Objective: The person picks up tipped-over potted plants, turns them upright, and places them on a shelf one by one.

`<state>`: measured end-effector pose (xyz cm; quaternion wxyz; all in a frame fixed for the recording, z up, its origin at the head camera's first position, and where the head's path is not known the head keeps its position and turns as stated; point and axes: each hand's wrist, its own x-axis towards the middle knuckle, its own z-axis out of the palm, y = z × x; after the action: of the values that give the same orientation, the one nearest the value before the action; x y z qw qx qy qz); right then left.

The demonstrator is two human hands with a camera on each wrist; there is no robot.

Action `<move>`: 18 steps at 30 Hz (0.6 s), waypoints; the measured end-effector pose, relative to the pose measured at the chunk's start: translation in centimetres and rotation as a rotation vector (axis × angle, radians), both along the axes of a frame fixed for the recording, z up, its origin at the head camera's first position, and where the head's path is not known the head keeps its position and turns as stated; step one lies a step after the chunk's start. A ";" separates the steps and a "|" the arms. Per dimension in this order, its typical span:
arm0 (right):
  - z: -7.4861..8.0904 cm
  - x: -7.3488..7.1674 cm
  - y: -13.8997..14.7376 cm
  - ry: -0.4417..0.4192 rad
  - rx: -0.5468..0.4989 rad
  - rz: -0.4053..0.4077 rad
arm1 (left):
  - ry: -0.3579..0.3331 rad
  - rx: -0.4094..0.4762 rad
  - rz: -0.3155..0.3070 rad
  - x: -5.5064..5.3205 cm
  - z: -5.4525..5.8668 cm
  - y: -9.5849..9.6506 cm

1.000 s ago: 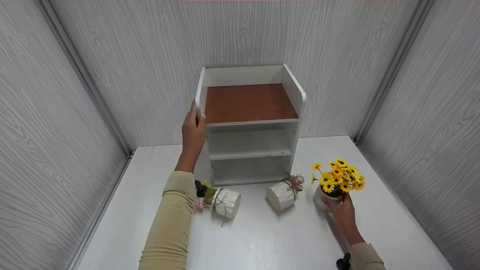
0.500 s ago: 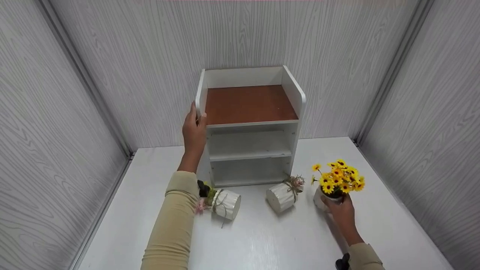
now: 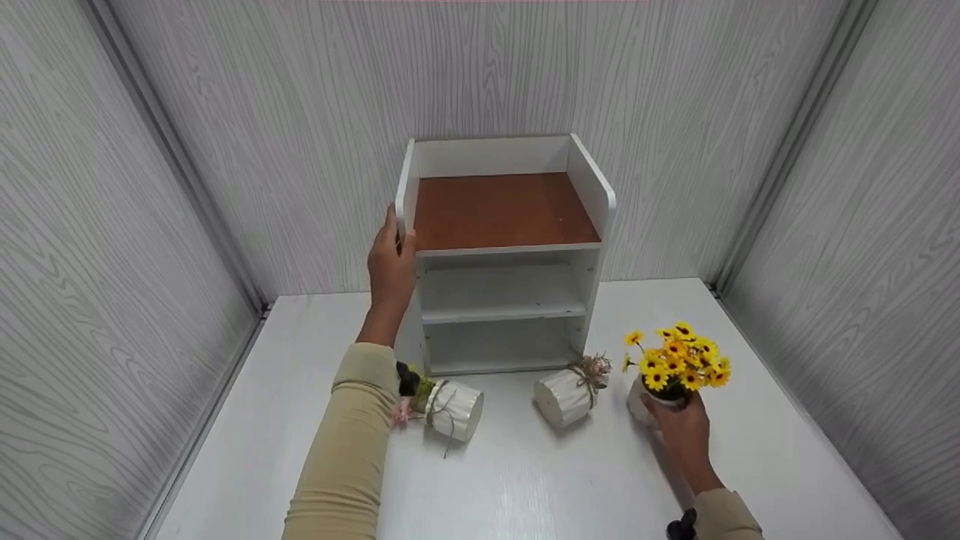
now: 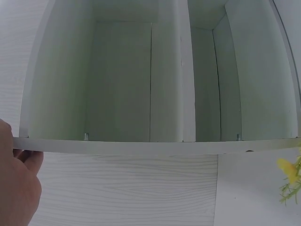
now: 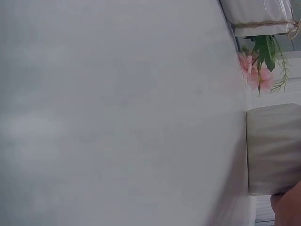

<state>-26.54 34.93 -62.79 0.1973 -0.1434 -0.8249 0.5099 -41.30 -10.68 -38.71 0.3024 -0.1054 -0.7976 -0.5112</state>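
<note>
My left hand (image 3: 391,274) grips the front edge of the left side panel of a small white shelf unit (image 3: 501,316) with a brown top board. In the left wrist view, fingers and thumb lie around that panel's edge. My right hand (image 3: 684,431) holds a white flowerpot (image 3: 639,401) of yellow daisy-like flowers (image 3: 679,358), thumb and fingers around its rim. The pot stands upright, its base low at the white table. In the right wrist view its pale side (image 5: 273,150) shows, with part of the hand at the lower right.
Two white flowerpots wrapped in twine lie on their sides before the shelf unit: a left one (image 3: 456,411) with pink flowers partly behind the left sleeve, and a right one (image 3: 564,397) with pink blooms. Grey wood-grain walls (image 3: 300,135) enclose the white table (image 3: 525,480).
The head view has shifted slightly, so the shelf unit and table sit a little lower in it. Both hands keep their holds; the flowerpots have not moved.
</note>
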 end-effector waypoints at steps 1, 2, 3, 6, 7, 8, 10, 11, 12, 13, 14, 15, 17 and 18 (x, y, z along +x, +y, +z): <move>0.0 0.0 0.0 -0.019 -0.004 -0.006 | 0.000 -0.002 0.001 0.0 0.0 0.0; 0.1 0.1 0.0 -0.032 -0.010 -0.010 | 0.000 -0.005 0.003 0.0 0.0 0.0; 0.2 0.2 0.0 -0.039 -0.019 -0.016 | 0.000 -0.008 0.004 0.1 0.1 0.0; 0.2 0.4 0.1 -0.037 -0.031 -0.023 | -0.001 -0.016 0.010 0.2 0.0 0.0; 0.3 0.6 0.1 -0.029 -0.032 -0.025 | -0.002 -0.017 0.010 0.2 0.0 0.0; 0.3 0.7 0.2 -0.021 -0.029 -0.027 | -0.003 -0.019 0.012 0.2 -0.1 0.0; 0.5 0.9 0.3 -0.001 -0.017 -0.028 | -0.003 -0.020 0.011 0.1 -0.2 0.0; 0.6 1.1 0.3 0.008 -0.010 -0.026 | -0.003 -0.019 0.010 0.1 -0.2 0.0; 0.8 1.2 0.3 0.018 0.000 -0.025 | -0.002 -0.018 0.009 0.1 -0.2 0.0; 1.1 1.3 0.3 0.026 0.007 -0.025 | -0.002 -0.019 0.010 0.1 -0.2 0.0; 1.3 1.4 0.2 0.027 0.010 -0.025 | -0.002 -0.018 0.011 0.0 -0.2 0.0; 1.7 1.5 0.2 0.026 0.013 -0.026 | -0.002 -0.019 0.011 0.0 -0.2 0.0; 2.4 1.7 0.1 0.014 0.010 -0.030 | 0.001 -0.020 0.014 0.0 -0.2 0.0; 2.9 1.9 0.0 0.004 0.006 -0.032 | 0.004 -0.020 0.016 0.0 -0.2 0.0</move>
<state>-24.67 34.93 -59.90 0.2075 -0.1550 -0.8237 0.5044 -41.30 -10.68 -38.91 0.3070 -0.1032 -0.8028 -0.5006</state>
